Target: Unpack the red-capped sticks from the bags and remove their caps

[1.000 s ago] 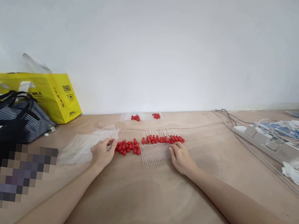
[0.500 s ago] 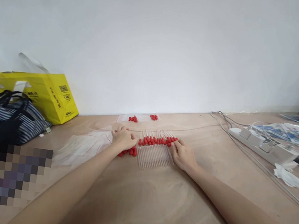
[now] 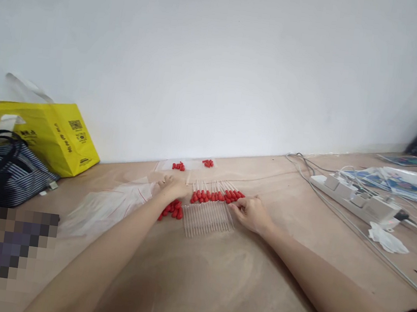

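A row of clear glass droppers (image 3: 206, 216) with red rubber bulbs (image 3: 217, 196) lies side by side on the wooden table (image 3: 215, 279). My left hand (image 3: 174, 188) hovers at the row's left end, above a small heap of loose red bulbs (image 3: 170, 210). Its fingers are curled together, and what they pinch is hidden. My right hand (image 3: 250, 212) rests at the row's right end, fingertips pinched on the outermost dropper by its red bulb.
Flat clear plastic bags (image 3: 105, 206) lie left of the heap. Two small bags with red bulbs (image 3: 192, 164) sit by the wall. A yellow bag (image 3: 48, 132) and striped bag (image 3: 2, 172) stand at left. A power strip (image 3: 356, 201), cables and papers (image 3: 400, 182) lie at right.
My left hand has moved from the left edge of the loose red bulbs forward and right to the row's left end. My right hand has stayed at the right end.
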A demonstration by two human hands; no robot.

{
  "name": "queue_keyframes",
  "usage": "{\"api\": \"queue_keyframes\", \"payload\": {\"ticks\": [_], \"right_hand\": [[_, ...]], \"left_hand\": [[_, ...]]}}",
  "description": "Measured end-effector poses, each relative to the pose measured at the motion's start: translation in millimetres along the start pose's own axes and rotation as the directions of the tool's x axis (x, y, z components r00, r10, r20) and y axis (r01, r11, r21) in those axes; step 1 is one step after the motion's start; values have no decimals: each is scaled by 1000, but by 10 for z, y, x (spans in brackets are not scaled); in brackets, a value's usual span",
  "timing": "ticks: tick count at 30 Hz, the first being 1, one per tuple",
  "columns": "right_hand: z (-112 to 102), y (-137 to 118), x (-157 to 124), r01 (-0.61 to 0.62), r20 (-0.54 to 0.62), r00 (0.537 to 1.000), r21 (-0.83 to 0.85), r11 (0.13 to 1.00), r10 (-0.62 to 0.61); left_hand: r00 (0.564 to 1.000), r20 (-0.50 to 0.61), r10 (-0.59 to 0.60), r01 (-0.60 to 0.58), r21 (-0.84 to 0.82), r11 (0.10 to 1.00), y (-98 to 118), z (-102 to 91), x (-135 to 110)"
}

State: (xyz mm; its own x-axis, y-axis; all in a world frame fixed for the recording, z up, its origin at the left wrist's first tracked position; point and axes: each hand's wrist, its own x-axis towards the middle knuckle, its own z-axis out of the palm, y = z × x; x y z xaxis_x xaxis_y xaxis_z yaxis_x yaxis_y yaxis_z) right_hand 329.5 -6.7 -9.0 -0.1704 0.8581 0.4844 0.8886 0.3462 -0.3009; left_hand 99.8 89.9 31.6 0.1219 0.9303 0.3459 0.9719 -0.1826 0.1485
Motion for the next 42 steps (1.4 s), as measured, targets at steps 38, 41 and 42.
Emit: {"api": "queue_keyframes", "payload": {"ticks": [38,41,42], "right_hand": [[361,-727,-156,554,-287,776,-113,824,-561],[372,-746,-142,562,-316,763,-109,820,-564],[373,-750,-138,564,-318,759,-113,818,-568]], "left_hand": [[665,-395,633,-668,65,742,-238,-71,-1327],[665,-423,616,-678,6,735,-228,-46,-1328],[666,-426,612,-679,-6,734,-219,-40,-1330]]}}
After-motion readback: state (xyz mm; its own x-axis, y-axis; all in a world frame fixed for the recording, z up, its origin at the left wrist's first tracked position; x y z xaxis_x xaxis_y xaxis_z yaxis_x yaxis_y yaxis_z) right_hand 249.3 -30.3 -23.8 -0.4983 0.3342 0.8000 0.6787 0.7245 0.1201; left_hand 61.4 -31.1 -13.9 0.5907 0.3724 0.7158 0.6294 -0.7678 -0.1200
